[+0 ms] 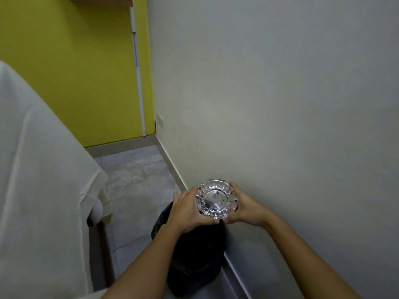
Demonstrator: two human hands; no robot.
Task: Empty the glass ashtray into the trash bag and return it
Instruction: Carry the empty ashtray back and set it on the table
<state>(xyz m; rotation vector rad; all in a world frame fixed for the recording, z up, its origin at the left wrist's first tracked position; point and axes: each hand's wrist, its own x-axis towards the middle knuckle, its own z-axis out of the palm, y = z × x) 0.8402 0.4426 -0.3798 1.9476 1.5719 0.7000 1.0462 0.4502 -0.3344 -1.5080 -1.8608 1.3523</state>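
Low in the frame, a little right of centre, the glass ashtray [217, 199] is held in the air between both hands, the left hand [190, 209] cupping its left side and the right hand [245, 210] its right side. The fingers [234, 186] of each hand are curled closed around the cut-glass rim, with the thumbs meeting under its near edge, so the grip is shared evenly and neither hand is clearly nearer than the other. What faces the camera is a smooth round disc with a few dark specks; whether that is the inside of the bowl or the underside seen through the glass cannot be told, so how far it is tipped is uncertain. The relation that matters is vertical: the black trash bag [194, 260] lies on the floor directly below and slightly nearer the camera than the ashtray, pressed against the foot of the pale wall [280, 104] that fills the right of the frame. The ashtray looks clear of the bag. Judging by this, the emptying step is in hand, and the pour should go down and toward the camera rather than toward the wall. A white-draped bed [43, 169] fills the left side, well apart.
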